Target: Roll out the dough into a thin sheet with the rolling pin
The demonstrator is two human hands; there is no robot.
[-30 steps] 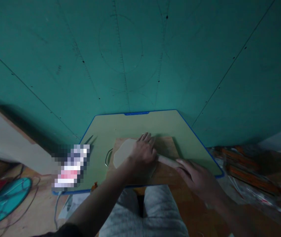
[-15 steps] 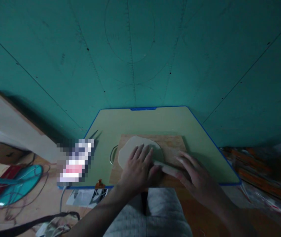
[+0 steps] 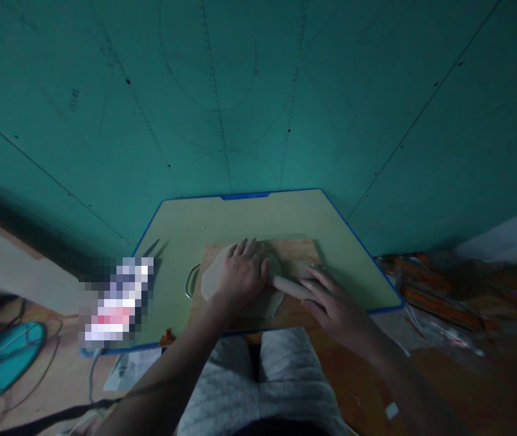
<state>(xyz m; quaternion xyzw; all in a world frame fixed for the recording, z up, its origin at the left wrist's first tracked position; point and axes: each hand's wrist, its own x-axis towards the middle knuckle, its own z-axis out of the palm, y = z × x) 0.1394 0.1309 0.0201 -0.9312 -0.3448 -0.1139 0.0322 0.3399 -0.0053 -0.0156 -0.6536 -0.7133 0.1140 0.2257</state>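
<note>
A thin, pale sheet of dough (image 3: pixel 213 280) lies on a wooden cutting board (image 3: pixel 301 247). Across it runs a slim rolling pin (image 3: pixel 289 287), slanting down to the right. My left hand (image 3: pixel 244 269) is laid over the pin's left part with its fingers bent over it, near the far edge of the dough; that end of the pin is hidden under the palm. At the right side of the board, my right hand (image 3: pixel 329 298) has its thumb and fingers about the pin's other end.
The board rests on a pale table (image 3: pixel 240 215) with a blue rim, against a green wall (image 3: pixel 258 145). A metal handle (image 3: pixel 190 281) shows left of the board. Farther left are a blurred-out device (image 3: pixel 115 303) and a knife-like pointed object (image 3: pixel 152 247). Orange-and-clear packages (image 3: pixel 431 297) lie right.
Both hands and the rolling pin have moved away from me over the board, baring more dough on the near side. The whole view has swung to the right.
</note>
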